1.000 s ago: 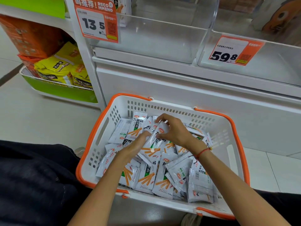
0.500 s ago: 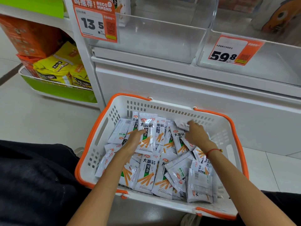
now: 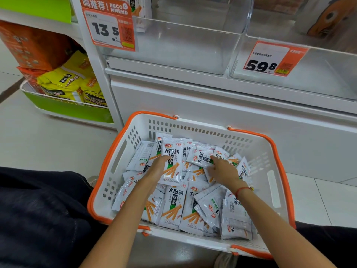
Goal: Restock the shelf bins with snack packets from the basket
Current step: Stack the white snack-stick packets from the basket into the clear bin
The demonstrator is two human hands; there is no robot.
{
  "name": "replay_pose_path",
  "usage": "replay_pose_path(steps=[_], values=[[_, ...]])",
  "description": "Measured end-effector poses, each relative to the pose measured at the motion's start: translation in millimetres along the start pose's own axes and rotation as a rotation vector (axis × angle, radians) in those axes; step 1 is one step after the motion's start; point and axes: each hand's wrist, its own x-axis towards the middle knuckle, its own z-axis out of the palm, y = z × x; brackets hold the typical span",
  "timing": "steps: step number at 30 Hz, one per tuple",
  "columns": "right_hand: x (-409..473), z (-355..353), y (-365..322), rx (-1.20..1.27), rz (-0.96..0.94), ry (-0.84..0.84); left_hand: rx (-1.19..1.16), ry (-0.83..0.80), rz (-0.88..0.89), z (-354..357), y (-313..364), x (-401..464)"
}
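Now the left hand holds up a packet at 12 o'clock in the basket, where before it lay flat, and the right hand pinches another packet beside it, so both look ready for the empty bin

white basket with orange rim, white-and-green packets printed with orange sticks, orange price tags

We are in a shop: orange price tags front clear shelf bins, with a shopping basket on the tiled floor at 6 o'clock.
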Motion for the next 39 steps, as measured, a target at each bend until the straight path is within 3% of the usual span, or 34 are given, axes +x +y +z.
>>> replay_pose_path(steps=[3,12,14,18,20,23,28,33,37,39], values=[[1.8,-0.9,-5.6,-0.060,-0.016,0.102,-0.003,-0.006,-0.002,-0.5,-0.8,-1.4],[9.1,-5.3,-14.4,0.011,-0.009,-0.006,-0.033,0.058,0.062,-3.4,1.6,5.5],[10.4,-12.6,-17.6,0.288,0.015,-0.007,-0.042,0.100,0.073,-3.5,2.5,7.3],[-4.4,-38.4,-42.9,1.140,0.031,-0.124,-0.082,0.124,0.092,-4.6,4.2,9.7],[-13.0,-46.6,-60.3,1.249,-0.012,-0.247,-0.098,0.128,0.101,-3.4,2.7,12.2],[-18.8,-36.1,-81.7,1.198,-0.004,-0.234,-0.141,0.083,0.088,1.7,0.8,9.7],[-20.3,-8.0,-84.7,1.086,-0.014,0.106,-0.263,0.067,0.099,3.5,4.1,5.5],[-23.4,1.2,-87.1,0.983,-0.078,0.175,-0.313,-0.071,0.090,4.9,3.5,5.5],[-22.1,5.3,-93.3,0.535,-0.209,0.302,-0.358,-0.094,0.086,7.5,4.0,2.3],[-21.8,1.2,-94.8,0.488,-0.270,0.262,-0.364,-0.089,0.085,7.3,5.3,0.1]])
